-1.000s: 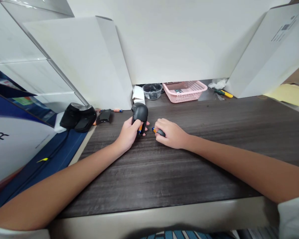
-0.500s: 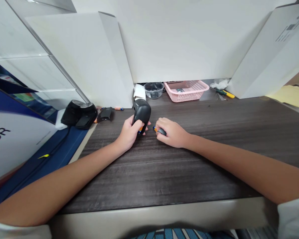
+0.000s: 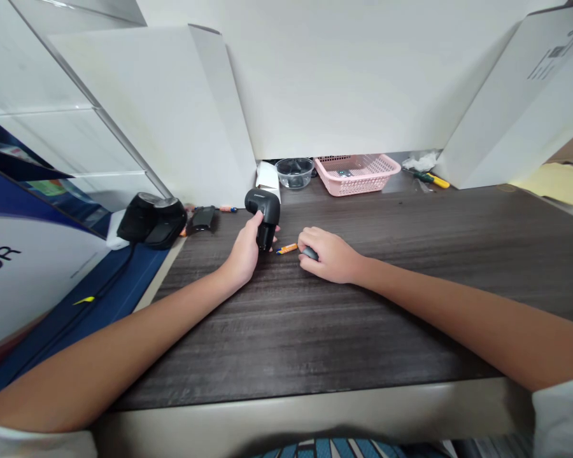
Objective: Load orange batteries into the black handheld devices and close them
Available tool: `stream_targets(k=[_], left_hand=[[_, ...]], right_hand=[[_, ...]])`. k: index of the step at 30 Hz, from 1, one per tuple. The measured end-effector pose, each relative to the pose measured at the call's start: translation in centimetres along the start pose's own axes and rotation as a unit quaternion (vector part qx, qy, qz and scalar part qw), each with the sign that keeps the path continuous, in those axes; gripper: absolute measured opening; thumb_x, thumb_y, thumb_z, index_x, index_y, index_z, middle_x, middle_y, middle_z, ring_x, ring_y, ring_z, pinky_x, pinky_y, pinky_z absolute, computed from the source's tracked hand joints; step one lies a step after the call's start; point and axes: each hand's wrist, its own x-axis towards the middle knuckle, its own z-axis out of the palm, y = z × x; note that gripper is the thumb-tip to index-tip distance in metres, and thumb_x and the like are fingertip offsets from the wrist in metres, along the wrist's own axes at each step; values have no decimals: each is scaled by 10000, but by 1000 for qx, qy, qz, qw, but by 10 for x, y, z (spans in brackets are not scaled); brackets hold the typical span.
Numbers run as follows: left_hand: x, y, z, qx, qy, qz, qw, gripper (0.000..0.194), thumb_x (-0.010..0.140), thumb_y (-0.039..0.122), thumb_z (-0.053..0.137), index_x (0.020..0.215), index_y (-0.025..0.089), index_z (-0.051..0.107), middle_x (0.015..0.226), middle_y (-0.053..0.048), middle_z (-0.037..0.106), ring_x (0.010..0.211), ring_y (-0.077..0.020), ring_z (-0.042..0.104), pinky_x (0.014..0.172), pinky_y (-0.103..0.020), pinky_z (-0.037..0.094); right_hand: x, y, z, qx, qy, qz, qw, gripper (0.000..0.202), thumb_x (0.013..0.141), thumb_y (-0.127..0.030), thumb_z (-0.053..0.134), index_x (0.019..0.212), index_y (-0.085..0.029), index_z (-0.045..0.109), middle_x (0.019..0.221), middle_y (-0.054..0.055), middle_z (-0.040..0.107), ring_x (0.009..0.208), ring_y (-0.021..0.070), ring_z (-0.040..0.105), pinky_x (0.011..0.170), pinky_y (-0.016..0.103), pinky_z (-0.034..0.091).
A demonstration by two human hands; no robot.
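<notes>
My left hand point(image 3: 244, 253) is wrapped round a black L-shaped handheld device point(image 3: 266, 213), its rounded head up and its handle pointing down, just above the table. A small orange and blue battery point(image 3: 287, 249) lies between the device's lower end and the fingers of my right hand point(image 3: 328, 254). That hand rests on the table with its fingers curled over a dark grey rounded object point(image 3: 310, 253), whose kind I cannot make out. At the left back sits a loose black cover point(image 3: 203, 218), with another orange battery point(image 3: 228, 209) near it.
A pink basket point(image 3: 358, 184), a clear round bowl point(image 3: 295, 173) and a small white box point(image 3: 268, 179) stand at the back. A yellow-handled tool point(image 3: 438, 180) lies right of them. At left is a black stand point(image 3: 151, 219) with a cable. White panels point(image 3: 344, 76) rise behind the table.
My left hand has turned the device upright and shifted it slightly left; the orange in its handle is out of sight. More of the battery beside my right fingers now shows.
</notes>
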Motion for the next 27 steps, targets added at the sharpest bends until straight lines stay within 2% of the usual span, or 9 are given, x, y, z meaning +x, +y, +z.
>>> stream_targets(k=[3, 9, 13, 15, 18, 22, 27], left_hand=[[-1, 7, 0, -23, -25, -14, 999, 679, 918, 808, 630, 1057, 153, 740, 974, -110, 765, 731, -183, 649, 548, -265, 518], [-9, 26, 1, -105, -103, -66, 987, 592, 1008, 697, 606, 1117, 142, 781, 932, -102, 749, 718, -156, 646, 533, -228, 515], [-16, 36, 3, -140, -136, -69, 978, 600, 1045, 682, 553, 1175, 145, 787, 941, -119, 767, 695, -161, 657, 510, -231, 505], [-20, 40, 5, -151, -141, -70, 976, 596, 1067, 656, 521, 1191, 136, 783, 922, -118, 766, 696, -166, 665, 514, -237, 517], [-26, 43, 7, -171, -129, -90, 973, 610, 1108, 622, 434, 1200, 123, 773, 906, -112, 758, 728, -186, 697, 544, -264, 558], [-32, 38, 11, -179, -88, -120, 973, 609, 1131, 619, 388, 1233, 142, 753, 1002, -119, 784, 768, -196, 727, 572, -285, 581], [-45, 27, 23, -168, -117, -137, 969, 624, 1074, 707, 490, 1236, 173, 769, 1040, -114, 809, 972, -251, 765, 799, -333, 621]], right_hand=[[0, -1, 0, -4, -9, 3, 1000, 104, 929, -231, 572, 879, -234, 481, 912, 28, 584, 855, 210, 536, 807, 344, 396], [0, -1, 0, -3, -10, 4, 1000, 86, 935, -238, 575, 893, -230, 501, 906, 29, 583, 865, 218, 545, 804, 349, 389], [-1, 0, 2, 4, -2, 1, 1000, 89, 932, -223, 577, 902, -232, 494, 910, 26, 575, 870, 221, 538, 806, 354, 386], [-1, 0, 2, 22, 17, 5, 1000, 81, 963, -233, 562, 928, -233, 489, 942, 30, 581, 877, 220, 539, 809, 360, 391], [-2, -2, -3, 82, 79, 1, 993, 46, 1009, -214, 487, 976, -237, 465, 973, 28, 550, 869, 211, 518, 809, 365, 401], [-3, -20, -15, 151, 145, -34, 977, 155, 962, -94, 424, 951, -248, 421, 940, 11, 463, 841, 198, 463, 782, 357, 396], [-1, -47, -15, 206, 182, -51, 960, 197, 1002, -61, 435, 1017, -257, 446, 973, 7, 470, 803, 175, 490, 756, 345, 428]])
